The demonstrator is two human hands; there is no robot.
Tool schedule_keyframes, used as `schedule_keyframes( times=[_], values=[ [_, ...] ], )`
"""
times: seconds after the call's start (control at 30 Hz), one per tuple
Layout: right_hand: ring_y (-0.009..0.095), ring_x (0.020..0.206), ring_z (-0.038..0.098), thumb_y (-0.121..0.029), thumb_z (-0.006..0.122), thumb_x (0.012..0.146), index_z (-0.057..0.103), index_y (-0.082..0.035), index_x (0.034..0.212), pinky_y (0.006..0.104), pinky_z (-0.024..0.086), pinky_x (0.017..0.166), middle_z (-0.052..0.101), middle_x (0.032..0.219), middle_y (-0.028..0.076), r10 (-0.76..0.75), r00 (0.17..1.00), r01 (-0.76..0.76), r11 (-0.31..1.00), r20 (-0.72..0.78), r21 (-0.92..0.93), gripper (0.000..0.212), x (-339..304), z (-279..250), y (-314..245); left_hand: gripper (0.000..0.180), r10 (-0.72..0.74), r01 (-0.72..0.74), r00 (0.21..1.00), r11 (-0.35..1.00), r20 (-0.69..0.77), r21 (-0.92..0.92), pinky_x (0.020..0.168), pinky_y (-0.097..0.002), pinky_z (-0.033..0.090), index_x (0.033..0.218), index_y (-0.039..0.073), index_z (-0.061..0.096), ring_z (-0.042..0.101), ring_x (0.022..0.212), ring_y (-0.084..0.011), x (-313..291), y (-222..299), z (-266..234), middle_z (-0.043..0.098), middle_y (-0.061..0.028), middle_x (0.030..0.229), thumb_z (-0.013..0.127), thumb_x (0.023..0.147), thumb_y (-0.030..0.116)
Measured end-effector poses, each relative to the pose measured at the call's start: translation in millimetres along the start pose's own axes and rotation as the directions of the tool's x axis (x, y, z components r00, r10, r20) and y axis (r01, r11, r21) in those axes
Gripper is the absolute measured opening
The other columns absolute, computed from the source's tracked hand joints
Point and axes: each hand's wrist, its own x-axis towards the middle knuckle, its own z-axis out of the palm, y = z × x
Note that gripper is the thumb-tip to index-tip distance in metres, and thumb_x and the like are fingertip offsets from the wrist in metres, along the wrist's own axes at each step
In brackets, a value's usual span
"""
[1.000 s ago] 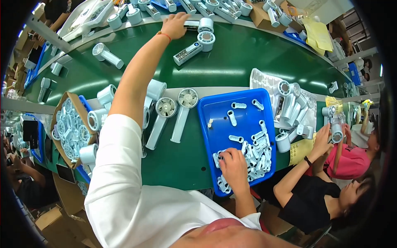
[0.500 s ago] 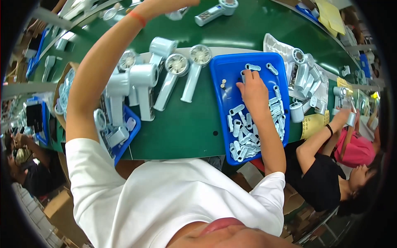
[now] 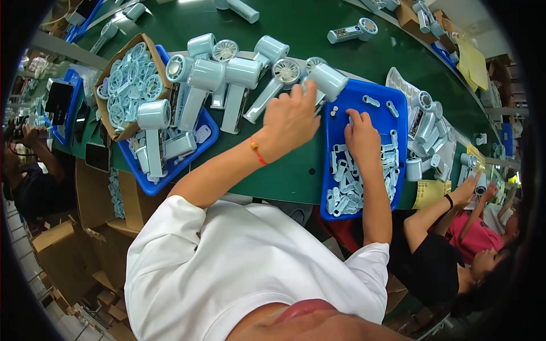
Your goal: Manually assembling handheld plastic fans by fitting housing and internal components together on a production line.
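My left hand (image 3: 289, 120) is closed on a light-blue handheld fan (image 3: 330, 81), its round head beyond my fingertips and most of its handle hidden. It hovers beside the left edge of a blue tray (image 3: 401, 128). Inside that tray, my right hand (image 3: 363, 136) is pinched around a small light-blue plastic piece (image 3: 349, 120), mostly covered by the fingers. Many similar oblong pieces (image 3: 348, 187) lie heaped at the tray's near end, and two small round pale parts (image 3: 334, 111) lie by its left wall.
Several handheld fans (image 3: 242, 74) lie left of centre, some over another blue tray (image 3: 210, 142). A cardboard box of ring-shaped grilles (image 3: 128, 85) stands beside them. More fan parts (image 3: 429, 128) rest on packaging at right, near a co-worker's arm (image 3: 424, 221). One fan (image 3: 355, 31) lies farther back.
My left hand has come back from the far left to the middle and now holds a fan. My right hand has drawn slightly nearer inside the tray. The view has shifted left.
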Motion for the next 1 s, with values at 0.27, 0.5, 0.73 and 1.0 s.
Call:
schedule_keyframes(
  times=[0.27, 0.5, 0.73, 1.0],
  values=[
    [0.037, 0.073, 0.059, -0.014, 0.057, 0.079, 0.053, -0.008, 0.104, 0.0443, 0.049, 0.062, 0.055, 0.090, 0.014, 0.000, 1.000, 0.000, 0.999, -0.002, 0.054, 0.025, 0, 4, -6, 0.053, 0.063, -0.063, 0.998, 0.993, 0.005, -0.099, 0.049, -0.0291, 0.048, 0.098, 0.007, 0.047, 0.063, 0.059, -0.0232, 5, 15, 31, 0.058, -0.0115, 0.081, 0.071, 0.067, 0.043],
    [0.023, 0.070, 0.059, 0.000, 0.046, 0.079, 0.056, -0.003, 0.109, 0.0315, 0.047, 0.065, 0.058, 0.094, 0.015, 0.025, 0.988, 0.028, 0.942, -0.152, 0.334, 0.032, -12, -12, 5, 0.045, 0.051, -0.039, 0.989, 0.995, -0.136, 0.090, 0.066, -0.0411, 0.050, 0.100, 0.003, 0.062, 0.063, 0.073, -0.0348, 153, -93, -50, 0.064, -0.0175, 0.078, 0.052, 0.081, 0.043],
    [0.014, 0.071, 0.059, -0.008, 0.057, 0.086, 0.049, -0.003, 0.111, 0.0238, 0.048, 0.065, 0.060, 0.095, 0.013, 0.127, 0.987, -0.149, 0.514, 0.097, 0.845, 0.027, -85, -25, -23, 0.049, 0.038, 0.114, 0.981, 0.670, 0.188, -0.733, 0.042, -0.0415, 0.050, 0.111, 0.002, 0.053, 0.061, 0.063, -0.0297, 214, -209, 53, 0.060, -0.0161, 0.078, 0.049, 0.086, 0.045],
    [0.019, 0.090, 0.059, -0.024, 0.061, 0.086, 0.053, -0.002, 0.110, 0.0277, 0.046, 0.076, 0.058, 0.107, 0.014, -0.041, 0.999, -0.015, 0.035, 0.016, 0.999, 0.034, -57, -11, -72, 0.028, -0.270, 0.192, 0.961, 0.513, 0.054, -0.837, 0.045, -0.0304, 0.042, 0.104, 0.003, 0.045, 0.052, 0.062, -0.0139, 175, -156, -54, 0.048, -0.0029, 0.070, 0.054, 0.082, 0.018]
  ],
)
